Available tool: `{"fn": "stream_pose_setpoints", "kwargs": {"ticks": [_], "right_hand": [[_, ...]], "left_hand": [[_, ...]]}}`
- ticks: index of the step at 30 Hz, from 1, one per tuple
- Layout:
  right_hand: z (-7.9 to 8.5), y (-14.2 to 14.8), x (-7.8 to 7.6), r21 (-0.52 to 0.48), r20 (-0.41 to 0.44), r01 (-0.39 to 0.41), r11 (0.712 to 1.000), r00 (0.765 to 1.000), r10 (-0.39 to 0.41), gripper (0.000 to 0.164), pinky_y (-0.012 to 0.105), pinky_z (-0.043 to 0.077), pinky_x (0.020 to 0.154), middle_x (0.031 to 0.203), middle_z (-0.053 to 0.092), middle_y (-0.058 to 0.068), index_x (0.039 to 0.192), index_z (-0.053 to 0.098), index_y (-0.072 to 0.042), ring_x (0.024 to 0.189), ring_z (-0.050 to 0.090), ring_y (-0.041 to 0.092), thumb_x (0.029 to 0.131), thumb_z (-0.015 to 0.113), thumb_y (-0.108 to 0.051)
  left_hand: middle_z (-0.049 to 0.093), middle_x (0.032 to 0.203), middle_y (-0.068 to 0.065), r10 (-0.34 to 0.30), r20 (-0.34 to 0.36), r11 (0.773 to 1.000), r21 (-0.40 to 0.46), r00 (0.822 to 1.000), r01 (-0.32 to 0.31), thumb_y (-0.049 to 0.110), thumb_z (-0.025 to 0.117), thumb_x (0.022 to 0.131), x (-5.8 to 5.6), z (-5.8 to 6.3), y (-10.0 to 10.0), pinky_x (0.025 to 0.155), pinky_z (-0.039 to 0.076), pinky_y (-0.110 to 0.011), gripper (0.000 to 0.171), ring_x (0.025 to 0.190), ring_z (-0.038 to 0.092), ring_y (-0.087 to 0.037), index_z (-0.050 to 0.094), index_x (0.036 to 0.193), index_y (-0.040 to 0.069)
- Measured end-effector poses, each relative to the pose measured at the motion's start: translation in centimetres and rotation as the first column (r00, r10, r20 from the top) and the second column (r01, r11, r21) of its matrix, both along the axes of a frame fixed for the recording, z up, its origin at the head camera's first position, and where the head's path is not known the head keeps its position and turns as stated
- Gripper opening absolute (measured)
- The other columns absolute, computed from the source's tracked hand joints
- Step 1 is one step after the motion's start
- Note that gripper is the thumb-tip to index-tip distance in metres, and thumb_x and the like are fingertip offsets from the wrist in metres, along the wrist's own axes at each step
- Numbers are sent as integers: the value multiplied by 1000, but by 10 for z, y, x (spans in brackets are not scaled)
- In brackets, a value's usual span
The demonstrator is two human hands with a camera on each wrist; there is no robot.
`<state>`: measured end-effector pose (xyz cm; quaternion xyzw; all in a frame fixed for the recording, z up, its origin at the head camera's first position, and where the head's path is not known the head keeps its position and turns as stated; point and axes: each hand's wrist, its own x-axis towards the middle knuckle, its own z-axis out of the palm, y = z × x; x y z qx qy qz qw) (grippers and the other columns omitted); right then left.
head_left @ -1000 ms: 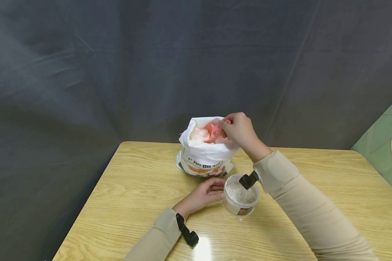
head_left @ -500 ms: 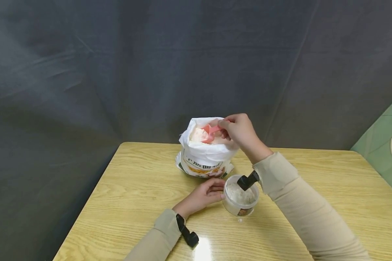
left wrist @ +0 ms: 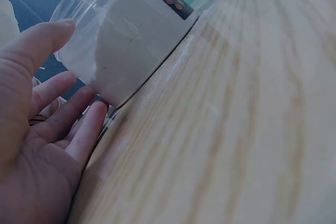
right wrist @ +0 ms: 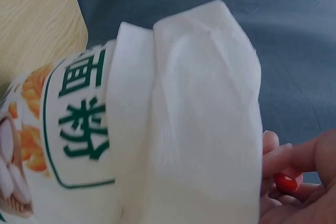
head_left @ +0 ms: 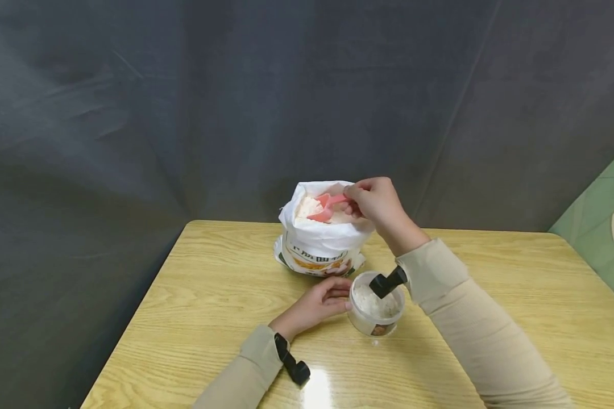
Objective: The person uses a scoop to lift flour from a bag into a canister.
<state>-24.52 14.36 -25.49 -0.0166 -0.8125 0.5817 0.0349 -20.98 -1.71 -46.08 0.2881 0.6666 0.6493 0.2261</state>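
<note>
Bag (head_left: pixel 317 241) standing on table (head_left: pixel 199 295), toward far edge; cloth backdrop (head_left: pixel 307 102) hanging behind. Tub (head_left: pixel 370 325) standing on table in front of bag, slightly to right. Powder (head_left: pixel 308 208) lying in bag; tub contents (head_left: pixel 373 305) lying inside tub. Scoop (head_left: pixel 322 211) sitting in bag mouth, bowl pointing left, handle extending right. Right hand (head_left: pixel 381 205) pinching handle at bag's right rim. Left hand (head_left: pixel 318 307) resting on tub's left side, in front of bag.

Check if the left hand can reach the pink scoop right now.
Probably not easily: the bag's front wall stands between the left hand and the pink scoop, and the right hand pinches its handle.
</note>
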Motion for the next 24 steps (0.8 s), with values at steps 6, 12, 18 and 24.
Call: {"fn": "stream_pose_setpoints", "kwargs": {"ticks": [6,12,18,24], "right_hand": [[3,-16,1,19,-33,-19,1000,999,19,25,21,50,53,62,62,4,84,68,7,56,56,13,99,57,-10],[3,-23,2,26,-55,-27,999,998,28,26,22,49,52,62,61,5,82,67,7,54,55,13,99,56,-9],[2,-18,3,-32,-35,3,999,999,-4,24,19,48,50,61,61,3,88,67,9,54,55,12,99,56,-9],[0,-13,6,-42,-29,19,999,999,-20,25,19,51,51,63,62,3,88,66,7,54,56,10,100,54,-11]], "left_hand": [[54,143,-15,6,3,1000,5,1000,-6,6,66,99,2,1,-3,108,47,-26,47,130,54,-26,50,143,0],[54,143,-15,10,7,1000,7,1000,-10,6,66,99,2,0,-5,108,47,-26,47,130,54,-26,50,143,0],[53,144,-15,-1,-1,1000,6,1000,1,7,65,99,3,-1,-3,109,47,-26,48,131,54,-26,49,144,0],[53,143,-14,-1,-12,1000,-1,1000,0,9,66,99,3,0,-2,107,47,-25,48,130,55,-24,50,143,0]]}}
